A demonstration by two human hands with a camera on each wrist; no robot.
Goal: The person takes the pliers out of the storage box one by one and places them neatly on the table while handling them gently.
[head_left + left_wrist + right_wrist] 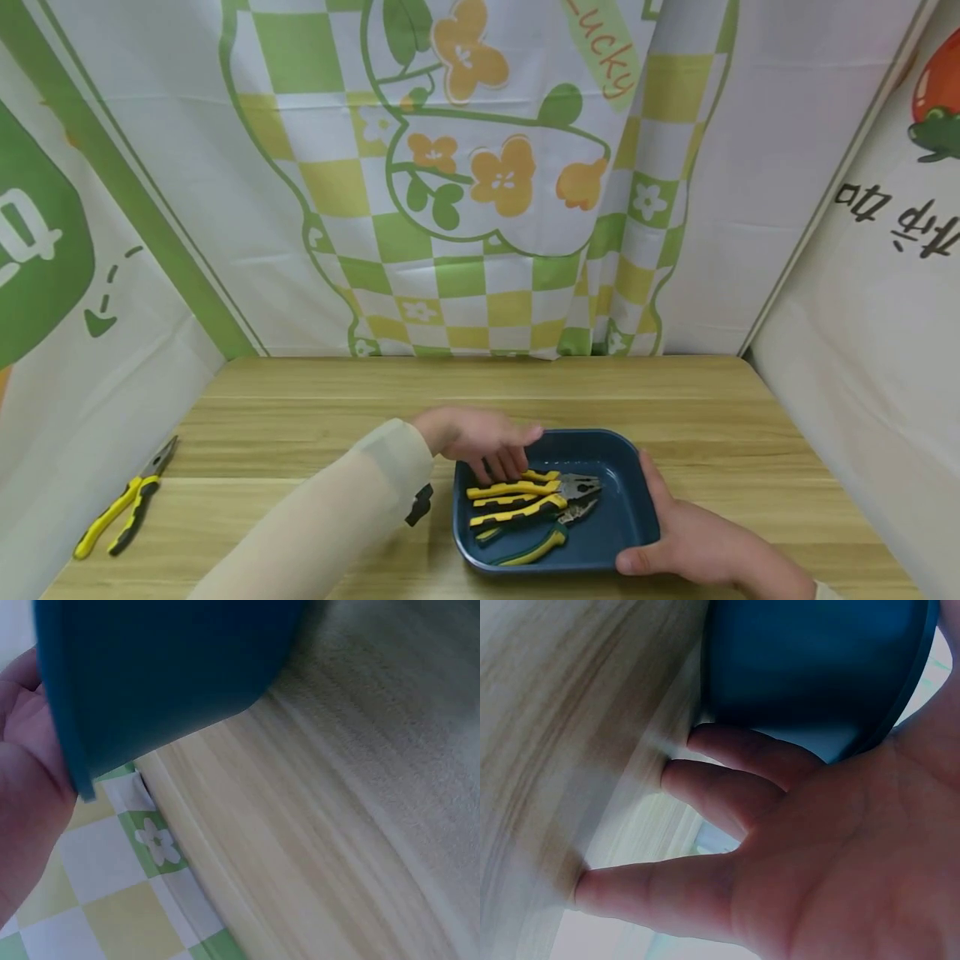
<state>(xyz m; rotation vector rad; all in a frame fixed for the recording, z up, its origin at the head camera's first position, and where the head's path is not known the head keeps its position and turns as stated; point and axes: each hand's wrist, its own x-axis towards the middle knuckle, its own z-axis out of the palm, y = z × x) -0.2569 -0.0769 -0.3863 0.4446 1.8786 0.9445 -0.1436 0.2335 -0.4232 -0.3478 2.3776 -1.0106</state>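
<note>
A dark blue tray stands near the table's front edge. Inside lie yellow-and-black pliers, with green-and-yellow pliers in front of them; the overlapping handles hide some parts. My left hand reaches over the tray's back left rim, thumb extended and fingers hanging loosely beside the yellow handles; contact with them is unclear. In the left wrist view the tray's wall hides its fingers. My right hand rests against the tray's right side, thumb at the front corner. Its straight fingers touch the tabletop in the right wrist view.
Long-nose pliers with yellow-and-black handles lie splayed at the table's far left. A patterned curtain hangs along the back edge of the wooden table. Printed fabric walls flank both sides.
</note>
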